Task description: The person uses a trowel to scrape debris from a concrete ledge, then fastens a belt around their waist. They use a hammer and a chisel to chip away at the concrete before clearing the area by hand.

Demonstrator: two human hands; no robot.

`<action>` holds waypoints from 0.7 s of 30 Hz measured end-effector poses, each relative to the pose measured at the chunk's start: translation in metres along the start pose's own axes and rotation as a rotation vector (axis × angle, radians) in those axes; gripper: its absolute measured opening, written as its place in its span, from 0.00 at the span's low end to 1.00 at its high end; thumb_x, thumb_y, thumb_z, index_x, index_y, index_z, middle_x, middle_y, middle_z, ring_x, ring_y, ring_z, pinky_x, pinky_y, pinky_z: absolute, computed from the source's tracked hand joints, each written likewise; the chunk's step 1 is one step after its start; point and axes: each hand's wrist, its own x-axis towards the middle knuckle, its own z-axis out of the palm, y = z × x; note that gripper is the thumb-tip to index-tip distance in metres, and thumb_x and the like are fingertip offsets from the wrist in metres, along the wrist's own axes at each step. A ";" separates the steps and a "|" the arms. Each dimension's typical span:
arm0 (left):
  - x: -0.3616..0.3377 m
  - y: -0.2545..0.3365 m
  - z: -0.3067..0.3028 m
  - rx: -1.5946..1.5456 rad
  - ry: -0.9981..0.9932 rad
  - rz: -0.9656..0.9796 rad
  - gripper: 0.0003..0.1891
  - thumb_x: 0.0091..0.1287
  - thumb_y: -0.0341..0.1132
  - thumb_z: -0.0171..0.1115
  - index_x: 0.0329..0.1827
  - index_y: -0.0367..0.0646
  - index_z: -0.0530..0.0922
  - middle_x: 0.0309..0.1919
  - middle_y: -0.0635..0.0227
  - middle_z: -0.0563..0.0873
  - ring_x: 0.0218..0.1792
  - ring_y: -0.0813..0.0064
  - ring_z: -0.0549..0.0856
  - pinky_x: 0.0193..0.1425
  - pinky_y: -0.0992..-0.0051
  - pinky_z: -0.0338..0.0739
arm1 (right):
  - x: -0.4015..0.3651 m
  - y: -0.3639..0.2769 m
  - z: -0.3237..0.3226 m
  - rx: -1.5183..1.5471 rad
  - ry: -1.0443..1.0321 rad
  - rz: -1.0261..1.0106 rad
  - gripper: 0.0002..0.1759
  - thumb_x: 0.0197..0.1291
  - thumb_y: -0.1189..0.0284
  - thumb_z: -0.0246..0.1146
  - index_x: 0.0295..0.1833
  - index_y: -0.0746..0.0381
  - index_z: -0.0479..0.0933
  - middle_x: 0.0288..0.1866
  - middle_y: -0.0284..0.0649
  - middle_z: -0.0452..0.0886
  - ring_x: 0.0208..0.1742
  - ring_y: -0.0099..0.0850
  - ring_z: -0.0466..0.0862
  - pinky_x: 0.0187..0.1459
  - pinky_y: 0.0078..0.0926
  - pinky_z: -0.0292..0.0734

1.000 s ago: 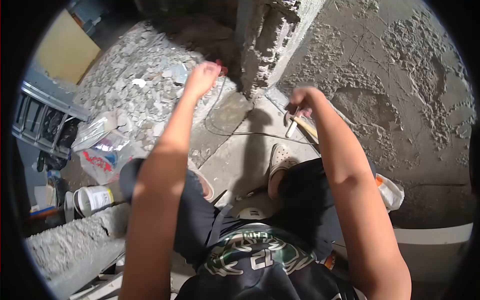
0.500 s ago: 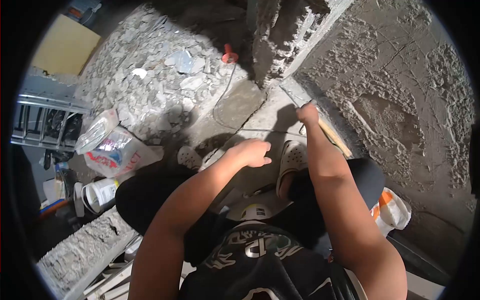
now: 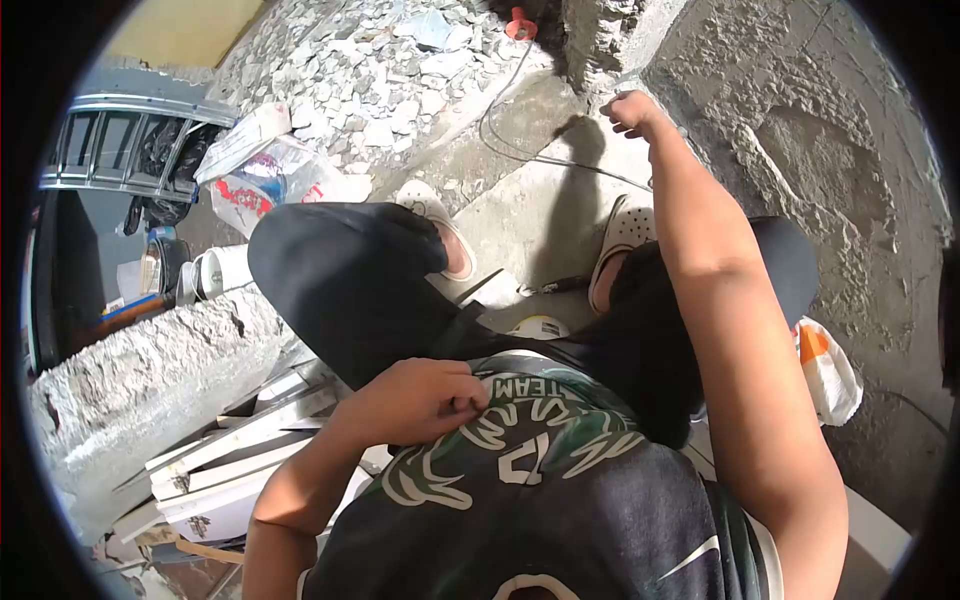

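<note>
My left hand rests against the front of my dark jersey, its fingers curled in. Whether it grips the cloth does not show. Far out at the foot of the rough wall, my right hand is closed in a loose fist above the concrete floor. What it holds, if anything, is hidden. A thin cable runs along the floor below it. Near the post's base, a red plastic piece stands by the cable's far end. My two light clogs are planted on the floor between the hands.
Broken rubble covers the floor ahead. On the left are a ladder, a plastic bag and a white bucket. A rough wall bounds the right side. Stacked boards lie behind left; a white-orange bag sits at right.
My left hand has drawn back from above the floor to my jersey. My right hand appears farther forward; the wooden handle beside it no longer shows. The view has tilted down toward my body.
</note>
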 end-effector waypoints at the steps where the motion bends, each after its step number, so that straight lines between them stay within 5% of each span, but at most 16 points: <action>1: -0.002 0.000 0.007 -0.005 0.010 0.001 0.06 0.61 0.31 0.65 0.41 0.49 0.81 0.28 0.70 0.80 0.28 0.67 0.83 0.34 0.67 0.77 | -0.002 0.003 -0.001 -0.035 -0.023 0.024 0.17 0.59 0.59 0.69 0.47 0.58 0.82 0.43 0.36 0.84 0.38 0.30 0.86 0.35 0.33 0.80; 10: 0.006 0.001 0.017 -0.068 -0.088 0.089 0.09 0.58 0.29 0.68 0.42 0.48 0.85 0.27 0.72 0.80 0.23 0.75 0.79 0.31 0.73 0.74 | -0.017 0.008 -0.027 0.136 0.065 -0.029 0.18 0.60 0.62 0.69 0.49 0.62 0.80 0.44 0.40 0.84 0.38 0.32 0.86 0.36 0.37 0.79; 16: -0.022 -0.007 0.013 -0.071 0.160 -0.012 0.08 0.61 0.36 0.70 0.42 0.47 0.86 0.29 0.70 0.84 0.27 0.72 0.83 0.33 0.72 0.77 | -0.019 0.023 -0.036 0.173 0.063 -0.010 0.18 0.60 0.62 0.69 0.50 0.61 0.81 0.44 0.39 0.85 0.38 0.31 0.86 0.36 0.35 0.79; 21: -0.086 -0.010 0.031 -0.094 0.204 -0.427 0.14 0.63 0.35 0.70 0.50 0.43 0.84 0.31 0.66 0.88 0.30 0.74 0.86 0.35 0.75 0.78 | -0.019 0.031 -0.029 0.225 0.069 0.018 0.16 0.60 0.62 0.69 0.49 0.60 0.81 0.43 0.39 0.85 0.36 0.31 0.85 0.35 0.33 0.78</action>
